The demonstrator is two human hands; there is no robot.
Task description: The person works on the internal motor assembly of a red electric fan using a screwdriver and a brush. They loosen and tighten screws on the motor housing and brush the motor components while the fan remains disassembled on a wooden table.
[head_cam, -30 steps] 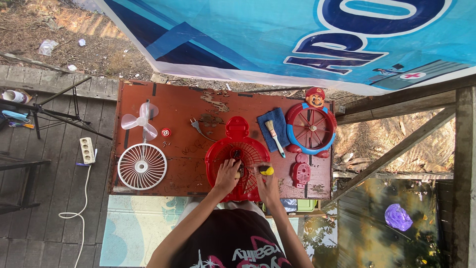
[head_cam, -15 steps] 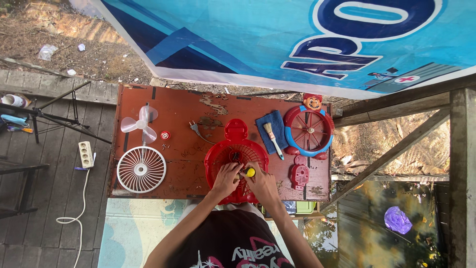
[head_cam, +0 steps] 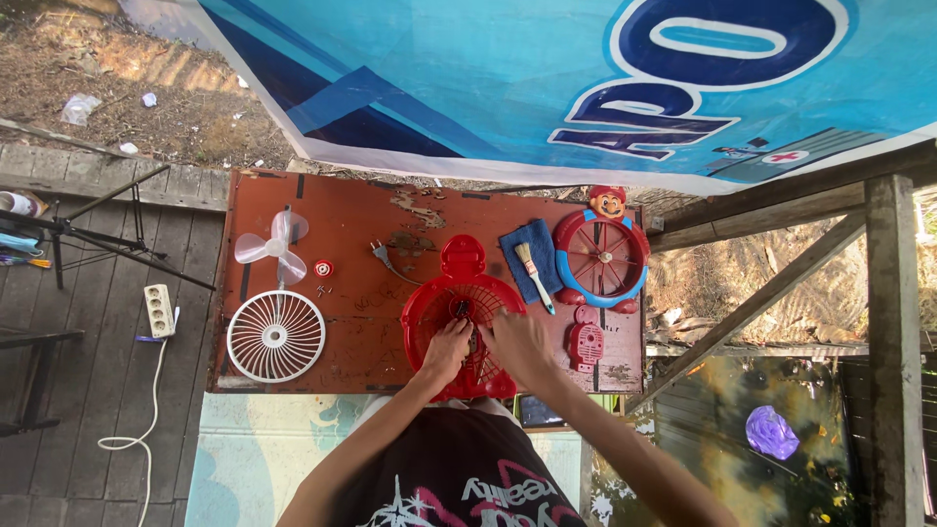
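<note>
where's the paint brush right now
In the head view the paint brush lies on the blue cloth at the right part of the red table, between the red fan housing and the round red-and-blue fan guard.

A round red plastic fan housing with a grilled face [head_cam: 459, 293] lies flat under both hands, its rounded top knob pointing away from them.

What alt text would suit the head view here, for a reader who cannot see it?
Seen from above, a person's left hand and right hand rest on a red fan housing on a rust-red table. Around it lie a white fan grille, white fan blades, a paintbrush on a blue cloth and a red-and-blue fan guard.
</note>
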